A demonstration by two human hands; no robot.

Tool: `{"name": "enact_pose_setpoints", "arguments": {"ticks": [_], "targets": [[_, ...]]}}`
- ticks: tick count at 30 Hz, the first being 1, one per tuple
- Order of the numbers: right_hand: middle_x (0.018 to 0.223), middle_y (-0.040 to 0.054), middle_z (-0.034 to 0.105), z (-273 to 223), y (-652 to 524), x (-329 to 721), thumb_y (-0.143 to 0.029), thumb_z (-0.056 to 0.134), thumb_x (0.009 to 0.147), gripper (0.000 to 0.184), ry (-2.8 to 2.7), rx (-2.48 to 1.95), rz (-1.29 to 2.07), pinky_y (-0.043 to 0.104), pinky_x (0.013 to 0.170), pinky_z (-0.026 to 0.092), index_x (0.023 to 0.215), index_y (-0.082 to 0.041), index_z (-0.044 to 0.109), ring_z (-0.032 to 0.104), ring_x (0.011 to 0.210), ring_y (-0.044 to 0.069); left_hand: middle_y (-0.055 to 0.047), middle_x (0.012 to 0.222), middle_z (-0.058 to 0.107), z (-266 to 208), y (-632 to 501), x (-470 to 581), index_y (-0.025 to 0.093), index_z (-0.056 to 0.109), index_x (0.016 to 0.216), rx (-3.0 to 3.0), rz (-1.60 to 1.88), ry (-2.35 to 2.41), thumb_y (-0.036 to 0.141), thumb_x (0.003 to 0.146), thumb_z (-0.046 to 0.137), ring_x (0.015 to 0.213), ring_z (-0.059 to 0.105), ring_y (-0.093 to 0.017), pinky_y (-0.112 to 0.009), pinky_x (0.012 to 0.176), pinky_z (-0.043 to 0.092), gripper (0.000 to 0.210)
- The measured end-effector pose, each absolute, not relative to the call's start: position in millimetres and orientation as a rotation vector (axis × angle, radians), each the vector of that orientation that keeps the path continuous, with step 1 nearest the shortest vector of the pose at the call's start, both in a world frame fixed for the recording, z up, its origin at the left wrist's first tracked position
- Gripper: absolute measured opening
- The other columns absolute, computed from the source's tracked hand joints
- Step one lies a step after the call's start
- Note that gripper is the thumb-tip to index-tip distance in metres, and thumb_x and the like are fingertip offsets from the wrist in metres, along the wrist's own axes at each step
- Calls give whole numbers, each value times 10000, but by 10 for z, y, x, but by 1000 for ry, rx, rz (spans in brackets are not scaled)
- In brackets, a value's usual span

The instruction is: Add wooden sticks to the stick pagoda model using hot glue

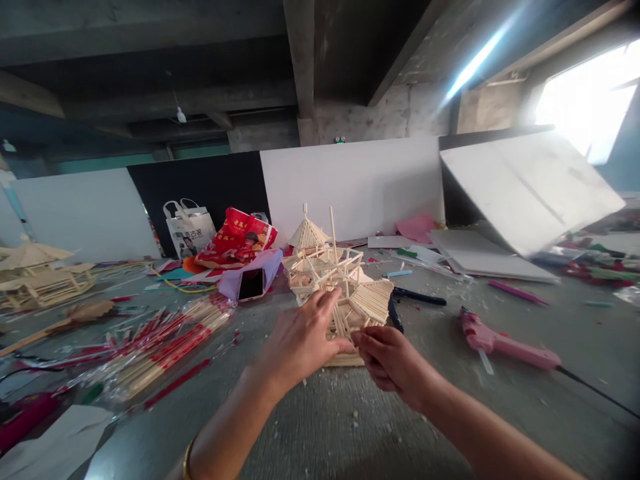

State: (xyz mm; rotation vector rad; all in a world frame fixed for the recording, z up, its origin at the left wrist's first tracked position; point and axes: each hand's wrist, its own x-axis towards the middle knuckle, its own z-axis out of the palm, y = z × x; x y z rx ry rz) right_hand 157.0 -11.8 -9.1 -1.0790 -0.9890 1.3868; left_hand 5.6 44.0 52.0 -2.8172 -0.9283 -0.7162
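Note:
A model pavilion point(345, 267) built of thin wooden sticks stands upright in front of me, with a pointed roof and a taller upright stick. My left hand point(311, 333) reaches over its near left side, fingers stretched and thumb apart; whether the fingertips touch the sticks is unclear. At the model's front lower edge, my right hand point(387, 353) is closed in a pinch close to my left thumb. Whatever sits between those fingertips is hidden. A fan-like stick roof panel point(373, 300) slopes down on the model's right side, just above my right hand.
A pink glue gun point(510, 343) with a cord lies at right. Bagged sticks point(170, 347) lie at left. A phone point(251, 285), red bag point(235, 240) and dark-handled tool point(420, 297) surround the model. White boards point(530, 187) lean behind; another stick model point(45, 277) stands far left.

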Motion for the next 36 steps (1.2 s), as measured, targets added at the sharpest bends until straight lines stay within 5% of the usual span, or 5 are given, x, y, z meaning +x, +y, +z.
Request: {"name": "enact_pose_setpoints", "arguments": {"ticks": [17,36], "targets": [[506,-98,265,-128,-61,1619,-386,595,714,346,-920,-932,1486,170,319,58,616,-190,326,132,367,8,-132,1261,474,536,481,45,231,272,1314,-2873,-740,-873,344,663,627,1025,527,-306,-407,768,448,750],[368,-97,300,-294,-74,1510,-408,454,778,246,-1185,-1354,885,190,287,161,645,-204,418,260,266,40,-84,1254,480,433,373,-10,244,306,1275,-2831,-825,-949,287,739,568,1002,544,-259,-381,767,466,598]]}}
